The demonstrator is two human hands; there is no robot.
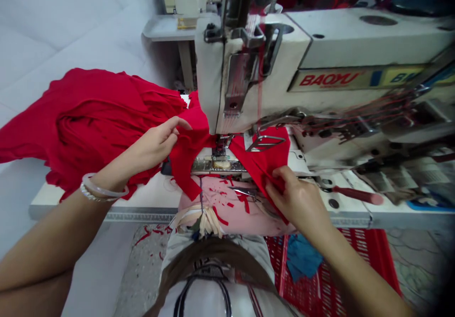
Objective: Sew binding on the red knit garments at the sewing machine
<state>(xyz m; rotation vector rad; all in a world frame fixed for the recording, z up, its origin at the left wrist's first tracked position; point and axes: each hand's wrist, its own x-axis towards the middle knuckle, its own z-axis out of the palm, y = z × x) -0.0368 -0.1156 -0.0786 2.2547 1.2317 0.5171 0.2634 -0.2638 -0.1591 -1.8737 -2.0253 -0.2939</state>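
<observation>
A white industrial sewing machine [320, 56] fills the upper right. Red fabric [106, 118] is heaped on the table at the left and runs under the machine's presser foot [221, 152]. My left hand [158, 141], with bracelets on the wrist, pinches the red fabric just left of the needle area. A smaller part of the red fabric [263, 158] lies right of the foot, and my right hand [296, 201] is closed on its lower edge. Small thread snips [245, 192] lie on the pink cloth between my hands.
A pink cloth [213, 208] strewn with red scraps hangs over the table's front edge. A red-handled tool [355, 195] lies on the table at the right. Below on the floor stands a red plastic crate [320, 269] holding a blue rag. A second machine table [170, 25] stands behind.
</observation>
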